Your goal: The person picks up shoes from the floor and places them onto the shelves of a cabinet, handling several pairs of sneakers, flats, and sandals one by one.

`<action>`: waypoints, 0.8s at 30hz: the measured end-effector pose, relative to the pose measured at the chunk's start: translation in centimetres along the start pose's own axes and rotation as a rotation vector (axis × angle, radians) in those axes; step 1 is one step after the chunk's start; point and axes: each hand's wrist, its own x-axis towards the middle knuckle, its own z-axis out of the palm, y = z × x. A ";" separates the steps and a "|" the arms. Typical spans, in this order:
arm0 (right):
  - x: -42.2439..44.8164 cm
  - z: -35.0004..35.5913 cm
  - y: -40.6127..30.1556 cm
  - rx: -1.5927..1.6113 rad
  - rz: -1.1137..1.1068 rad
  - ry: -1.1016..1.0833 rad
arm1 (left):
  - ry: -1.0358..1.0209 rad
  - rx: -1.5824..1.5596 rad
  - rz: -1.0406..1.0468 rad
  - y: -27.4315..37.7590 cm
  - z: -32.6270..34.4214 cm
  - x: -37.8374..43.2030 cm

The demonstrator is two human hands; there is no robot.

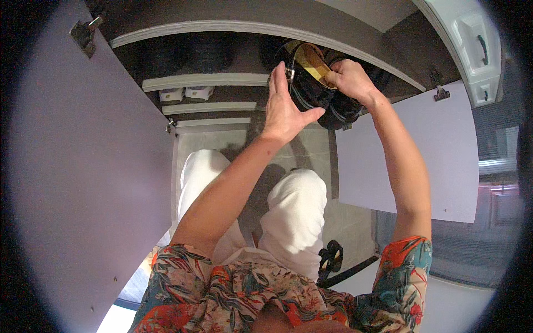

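A pair of black shoes, side by side, juts from an upper shelf of an open cabinet. The nearer black shoe point(310, 89) has a yellowish insole and a metal buckle. My right hand point(352, 81) grips the heel rim of this shoe, thumb at the insole. Beside its buckled side, my left hand point(285, 102) has its fingers straight and thumb spread; whether it touches the shoe is hard to tell. The other black shoe point(343, 110) lies just to the right, partly hidden by the first shoe and my right hand.
Open cabinet doors stand at the left point(95, 166) and right point(404, 154). Lower down, a shelf holds white shoes point(171, 94). The shelf edge point(208, 79) runs left of my left hand. Black sandals point(331, 256) lie on the floor beside my leg.
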 end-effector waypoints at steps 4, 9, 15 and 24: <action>1.6 0.0 1.1 0.063 0.014 -0.125 | 0.043 0.004 0.013 -0.3 0.6 0.5; 1.8 -0.6 1.4 0.143 0.091 -0.206 | 0.066 0.053 0.047 -0.3 1.0 1.0; -2.3 -2.5 1.5 0.337 -0.079 -0.201 | 0.066 0.099 0.084 -1.2 1.2 1.2; -7.2 3.1 4.1 0.087 -0.288 0.446 | 0.081 0.096 0.102 -0.9 1.4 1.1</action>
